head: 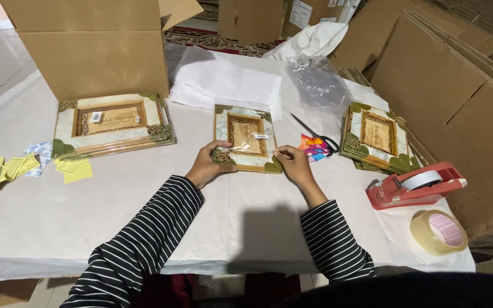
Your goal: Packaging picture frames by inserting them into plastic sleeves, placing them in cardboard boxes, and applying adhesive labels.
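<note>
A small decorated picture frame (pixel 245 135), cream with green corner ornaments and a wooden inner panel, lies in clear wrap at the middle of the white-covered table (pixel 144 199). My left hand (pixel 207 165) grips its near left corner. My right hand (pixel 292 161) pinches the near right corner, fingers closed on the wrap edge. Both arms wear black and white striped sleeves.
A larger frame stack (pixel 111 124) sits left, before an open cardboard box (pixel 95 48). More frames (pixel 376 138) lie right, with scissors (pixel 315 133), a red tape dispenser (pixel 415 186), a tape roll (pixel 439 231), yellow paper slips (pixel 12 168), white sheets (pixel 226 82) and flat cardboard (pixel 457 85).
</note>
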